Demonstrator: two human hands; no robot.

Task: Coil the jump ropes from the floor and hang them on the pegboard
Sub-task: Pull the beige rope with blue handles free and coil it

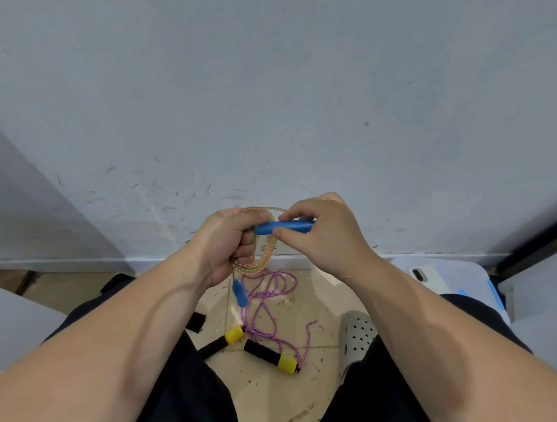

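Note:
My left hand (232,241) is closed around a coil of clear, multicoloured jump rope (266,259) held in front of the wall. One blue handle (284,227) of that rope lies crosswise, pinched by my right hand (323,234). The other blue handle (239,293) dangles below my left hand. On the tiled floor lies a purple braided jump rope (268,303) in loose loops, with two black-and-yellow handles (272,356) side by side. No pegboard is in view.
A scuffed grey wall (266,99) fills the upper view, with a white baseboard (81,262) below. A grey clog (356,335) stands on the floor at the right. A white and blue box with a phone (428,276) sits further right. Debris litters the tiles.

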